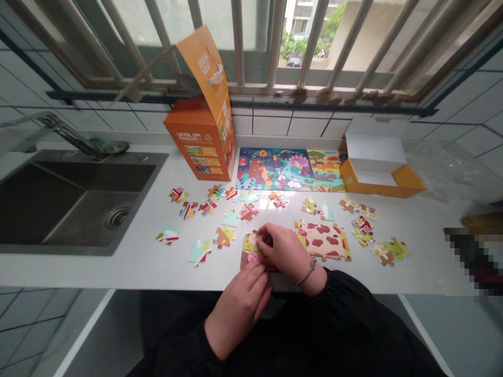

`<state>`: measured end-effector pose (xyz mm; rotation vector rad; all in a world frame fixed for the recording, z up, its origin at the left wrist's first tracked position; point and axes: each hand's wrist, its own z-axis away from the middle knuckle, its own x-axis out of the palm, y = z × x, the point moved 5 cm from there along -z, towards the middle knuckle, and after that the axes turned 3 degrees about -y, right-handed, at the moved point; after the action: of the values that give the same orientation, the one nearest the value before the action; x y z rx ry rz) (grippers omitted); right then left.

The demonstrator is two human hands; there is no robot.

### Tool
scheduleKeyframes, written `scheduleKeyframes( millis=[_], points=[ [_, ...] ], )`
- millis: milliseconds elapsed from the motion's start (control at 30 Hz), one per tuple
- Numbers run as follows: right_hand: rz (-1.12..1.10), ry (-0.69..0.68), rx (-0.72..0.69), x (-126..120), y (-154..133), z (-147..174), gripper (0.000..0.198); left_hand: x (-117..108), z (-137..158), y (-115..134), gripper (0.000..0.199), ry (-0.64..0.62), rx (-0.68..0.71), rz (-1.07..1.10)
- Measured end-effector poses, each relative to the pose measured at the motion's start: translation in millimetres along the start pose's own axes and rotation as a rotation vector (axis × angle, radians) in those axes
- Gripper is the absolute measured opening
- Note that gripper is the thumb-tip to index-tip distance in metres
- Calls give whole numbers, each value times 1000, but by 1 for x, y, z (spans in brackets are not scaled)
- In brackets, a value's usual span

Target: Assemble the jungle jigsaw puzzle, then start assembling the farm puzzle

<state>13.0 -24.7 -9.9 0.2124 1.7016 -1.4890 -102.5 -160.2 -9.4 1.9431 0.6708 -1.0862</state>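
Observation:
A small group of jigsaw puzzle pieces (250, 242), yellow-green with a pink pig, lies near the counter's front edge, partly hidden beneath my hands. My right hand (286, 252) reaches over it from the right, thumb and forefinger pinched on a puzzle piece at its upper part. From below, my left hand (240, 299) presses its closed fingers on a puzzle piece at the lower edge of the group. Just right of my right hand is a joined puzzle section with a brown-spotted cow (327, 240). Fingers cover the spot where the pieces meet.
Loose puzzle pieces (225, 236) lie scattered left, and more pieces (389, 250) lie right. Behind them is an assembled animal puzzle (275, 167). An orange puzzle box (204, 141) stands beside it; an open yellow box (377, 180) sits at right. A sink (90, 204) is far left.

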Motion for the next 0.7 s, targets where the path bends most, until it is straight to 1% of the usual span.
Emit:
scheduleKeyframes(
  millis=[133, 267, 333, 400, 500, 567, 633, 700],
  points=[
    [93, 32, -64, 0, -3, -2, 10, -5, 0, 0, 35, 34, 24, -25],
    [148, 11, -86, 3, -4, -3, 6, -5, 2, 1, 41, 41, 15, -57],
    [159, 2, -100, 3, -5, -3, 7, -4, 4, 0, 42, 51, -13, -61],
    [159, -4, -108, 4, -5, -3, 7, -3, 7, -4, 45, 76, -81, -79],
    [160, -21, -104, 3, -6, -2, 8, 0, 12, -13, 62, 96, -192, -130],
    [162, -31, -112, 1, -8, 0, 7, 2, 13, -16, 68, 83, -203, -156],
    [153, -47, -147, -1, -10, 3, 4, 3, 13, -17, 68, 75, -187, -173],
    [138, -64, -188, -1, -12, 5, 12, 3, 13, -17, 66, 78, -181, -183]
  ],
)
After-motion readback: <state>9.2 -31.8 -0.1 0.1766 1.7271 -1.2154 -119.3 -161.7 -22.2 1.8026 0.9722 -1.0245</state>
